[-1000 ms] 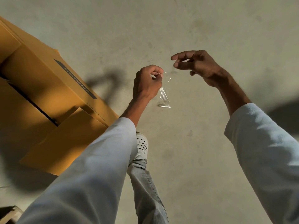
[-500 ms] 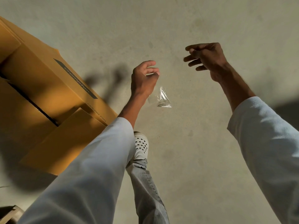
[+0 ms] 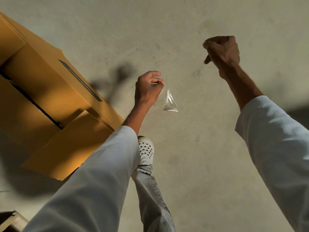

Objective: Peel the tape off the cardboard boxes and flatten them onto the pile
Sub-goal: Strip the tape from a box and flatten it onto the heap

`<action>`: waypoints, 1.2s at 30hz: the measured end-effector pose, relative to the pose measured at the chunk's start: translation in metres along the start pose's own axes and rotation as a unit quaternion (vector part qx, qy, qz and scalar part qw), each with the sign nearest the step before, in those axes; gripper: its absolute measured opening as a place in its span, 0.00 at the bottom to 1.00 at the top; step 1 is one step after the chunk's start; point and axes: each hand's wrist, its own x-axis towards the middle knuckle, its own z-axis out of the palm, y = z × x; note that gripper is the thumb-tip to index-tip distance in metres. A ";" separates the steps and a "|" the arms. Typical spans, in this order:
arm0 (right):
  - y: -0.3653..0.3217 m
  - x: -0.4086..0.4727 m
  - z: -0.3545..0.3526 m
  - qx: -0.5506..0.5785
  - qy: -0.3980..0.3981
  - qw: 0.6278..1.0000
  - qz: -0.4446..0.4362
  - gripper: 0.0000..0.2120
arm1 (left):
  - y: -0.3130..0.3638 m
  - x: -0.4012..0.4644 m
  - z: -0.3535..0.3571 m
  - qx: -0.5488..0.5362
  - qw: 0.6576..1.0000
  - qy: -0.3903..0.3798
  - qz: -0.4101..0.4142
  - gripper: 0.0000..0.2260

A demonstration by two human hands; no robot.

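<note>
My left hand (image 3: 148,88) hovers over the concrete floor with its fingers loosely curled and apart, nothing clearly gripped. A crumpled piece of clear tape (image 3: 170,103) shows just right of and below it. I cannot tell whether the tape still clings to the fingers or lies on the floor. My right hand (image 3: 223,51) is raised further right, closed into a fist, with no tape visible in it. A yellow-brown cardboard box (image 3: 50,84) with a dark label stands at the left, its top flaps partly open.
My leg in grey jeans and a white perforated shoe (image 3: 145,150) stands beside the box's near corner. Bare concrete floor (image 3: 200,156) spreads to the right and ahead. A small brown object (image 3: 11,221) sits at the bottom left corner.
My left hand let go of its pinch on the tape piece and sank slightly. My right hand moved right and up, opened, then closed into a fist.
</note>
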 end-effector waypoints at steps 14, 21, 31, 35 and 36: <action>0.034 -0.003 0.038 -0.026 -0.079 0.993 0.085 0.22 | -0.010 -0.005 -0.010 0.038 0.999 -0.014 0.003 0.10; 0.019 -0.016 0.038 0.005 -0.142 0.989 0.029 0.17 | -0.007 -0.003 -0.007 0.074 0.997 -0.023 0.000 0.10; -0.004 -0.042 0.017 0.055 -0.167 0.984 -0.025 0.12 | 0.025 -0.002 0.017 0.174 0.982 -0.006 0.074 0.04; 0.008 -0.020 0.006 0.200 0.097 0.975 -0.015 0.12 | 0.015 0.009 0.015 0.160 0.987 0.014 0.008 0.08; 0.009 -0.019 0.004 0.183 0.068 0.980 -0.024 0.13 | 0.016 0.011 0.016 0.156 0.988 -0.020 0.007 0.15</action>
